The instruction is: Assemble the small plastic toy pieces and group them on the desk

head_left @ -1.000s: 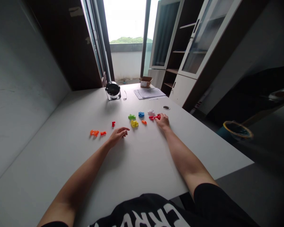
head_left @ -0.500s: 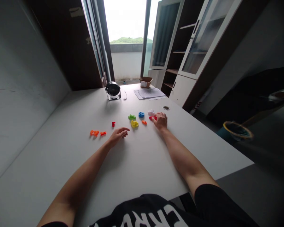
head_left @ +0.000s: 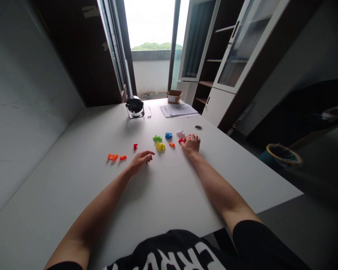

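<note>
My right hand (head_left: 191, 144) is closed on a small red plastic piece (head_left: 181, 140), gripped between thumb and fingers. Part of that piece is hidden by the hand. Just beyond it lies a white piece (head_left: 180, 132). My left hand (head_left: 141, 160) rests on the table holding nothing, its index finger stretched out and the others loosely bent. That finger points toward a yellow piece (head_left: 160, 146). Around it lie a green piece (head_left: 157, 138), a blue piece (head_left: 168, 135) and a small orange piece (head_left: 172, 144). Left of my left hand are another red piece (head_left: 135, 146) and two orange pieces (head_left: 112, 157).
Farther back on the white table (head_left: 169, 198) stand a black round device on a bracket (head_left: 135, 107), papers (head_left: 178, 110) and an open cardboard box (head_left: 174, 97). A round cable hole (head_left: 198, 128) is near the right edge. A bin (head_left: 283, 155) stands beyond that edge.
The red piece has shifted and turned slightly in my right hand, with less of it showing. My left hand has stayed in place, and the other pieces lie as before.
</note>
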{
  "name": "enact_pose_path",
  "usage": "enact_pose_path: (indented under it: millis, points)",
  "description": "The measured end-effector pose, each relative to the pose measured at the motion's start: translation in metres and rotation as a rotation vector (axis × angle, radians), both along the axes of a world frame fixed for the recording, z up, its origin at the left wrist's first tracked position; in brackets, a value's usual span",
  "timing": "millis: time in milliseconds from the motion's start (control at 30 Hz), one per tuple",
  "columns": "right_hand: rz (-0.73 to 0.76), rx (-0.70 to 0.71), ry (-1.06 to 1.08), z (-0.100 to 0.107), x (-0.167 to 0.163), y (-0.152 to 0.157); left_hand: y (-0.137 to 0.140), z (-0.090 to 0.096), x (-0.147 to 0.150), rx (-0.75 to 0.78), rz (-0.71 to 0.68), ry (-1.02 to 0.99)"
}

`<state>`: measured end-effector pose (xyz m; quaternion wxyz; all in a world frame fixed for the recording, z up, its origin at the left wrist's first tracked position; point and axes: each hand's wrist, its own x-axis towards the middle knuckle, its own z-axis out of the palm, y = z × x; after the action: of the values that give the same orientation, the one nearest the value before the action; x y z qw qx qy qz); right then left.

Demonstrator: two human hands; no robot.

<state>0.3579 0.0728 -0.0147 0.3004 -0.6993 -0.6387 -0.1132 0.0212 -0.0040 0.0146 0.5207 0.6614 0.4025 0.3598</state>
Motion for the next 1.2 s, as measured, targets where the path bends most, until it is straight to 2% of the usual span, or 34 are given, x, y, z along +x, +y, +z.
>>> enact_pose_path:
  millis: [500,800,1200]
  points:
    - [-0.065,0.018,-0.008,-0.0008,0.0041,-0.0032,0.0004,-0.0005,-0.0007,0.000,0.015,0.010]
    - [-0.006,-0.015,0.042,0.0043,0.0017,-0.0046,0.0018,-0.0017,-0.0003,-0.001,0.007,-0.002]
    - [-0.026,-0.004,0.015,0.0017,0.0016,-0.0036,0.0015,-0.0020,-0.0006,-0.001,0.009,0.002]
